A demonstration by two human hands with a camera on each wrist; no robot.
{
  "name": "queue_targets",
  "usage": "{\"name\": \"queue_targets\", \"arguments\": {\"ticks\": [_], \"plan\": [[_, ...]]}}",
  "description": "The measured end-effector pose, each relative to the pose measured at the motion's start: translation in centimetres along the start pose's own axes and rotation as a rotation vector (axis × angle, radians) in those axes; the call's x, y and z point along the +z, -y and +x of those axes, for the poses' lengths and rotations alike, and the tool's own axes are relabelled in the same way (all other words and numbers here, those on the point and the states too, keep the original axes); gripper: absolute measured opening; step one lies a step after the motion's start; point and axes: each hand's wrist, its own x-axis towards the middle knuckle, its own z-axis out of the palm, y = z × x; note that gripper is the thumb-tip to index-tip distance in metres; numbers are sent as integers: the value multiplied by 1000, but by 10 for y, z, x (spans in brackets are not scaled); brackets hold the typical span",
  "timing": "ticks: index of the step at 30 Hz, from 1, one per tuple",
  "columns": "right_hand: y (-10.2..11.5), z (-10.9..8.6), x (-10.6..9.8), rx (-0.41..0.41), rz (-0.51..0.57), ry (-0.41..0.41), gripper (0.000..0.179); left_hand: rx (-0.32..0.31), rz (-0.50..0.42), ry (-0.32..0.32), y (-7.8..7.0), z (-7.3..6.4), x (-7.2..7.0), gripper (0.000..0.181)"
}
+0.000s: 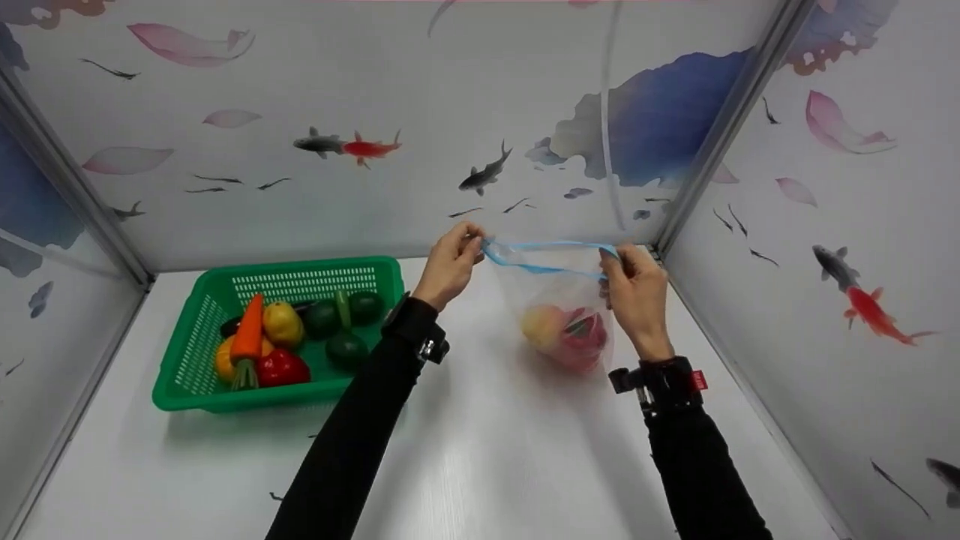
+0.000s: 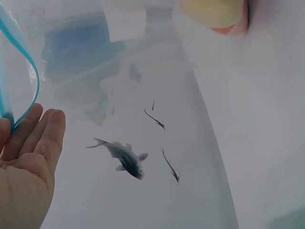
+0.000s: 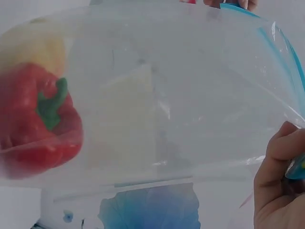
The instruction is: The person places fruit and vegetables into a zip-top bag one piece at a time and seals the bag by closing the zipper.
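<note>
Head view is showing the left hand point(image 1: 450, 264) pinching one end of a blue rim point(image 1: 525, 268), while the right hand point(image 1: 637, 296) is gripping the other end, its fingers curling around it. Between them a clear plastic bag point(image 1: 562, 296) is spreading out, its mouth parting where the two blue edges are standing apart. Low in the bag, a red bell pepper point(image 3: 40, 124) is lying just beside a yellow piece of produce point(image 3: 35, 47). The bag is occupying the right half of the bench point(image 1: 465, 450), toward the far edge; whether its bottom is touching the surface, I cannot tell.

Good handling here probably means holding both ends level and pulling evenly, so the rim is running straight without twisting and the load is staying low, clear of the mouth. Tugging harder on one side could be straining the thin plastic.

Further out, a green basket point(image 1: 300, 394) is standing near the bench's far left corner, carrying a carrot point(image 1: 247, 330), a red pepper point(image 1: 283, 368) and other vegetables.
</note>
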Motion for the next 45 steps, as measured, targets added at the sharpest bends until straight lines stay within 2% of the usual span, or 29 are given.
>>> {"name": "queue_targets", "arguments": {"ticks": [4,7,11,14,17,19,21,25,29,33,35,39,42,45], "plan": [[-13,-6,12,-44,3,73,24,-16,-12,-26,9,-5,-10,18],[-9,-11,18,-78,-52,169,27,-47,-1,-40,13,-8,-18,18],[1,-20,24,-93,-185,368,35,-104,93,-75,15,-12,-27,21],[8,-26,30,-63,-285,569,40,-121,201,-100,17,-15,-34,22],[12,-32,38,-25,-364,751,47,-106,301,-102,20,-18,-40,23],[13,-37,44,-16,-406,808,47,-75,367,-103,22,-20,-44,22],[14,-41,50,-34,-445,799,40,-46,412,-96,24,-22,-48,22],[13,-46,63,-55,-430,681,14,6,500,-45,28,-26,-57,25],[10,-47,76,-119,-380,560,27,2,549,39,30,-31,-68,34],[7,-46,84,-205,-380,454,17,-16,558,149,28,-35,-77,42],[6,-46,86,-218,-380,418,7,-40,560,209,27,-37,-82,44],[5,-44,88,-203,-360,381,17,-118,584,306,28,-39,-95,44],[5,-41,88,-177,-336,387,21,-187,633,352,36,-41,-111,42],[6,-39,87,-150,-312,410,20,-230,705,383,49,-46,-129,36]]}}
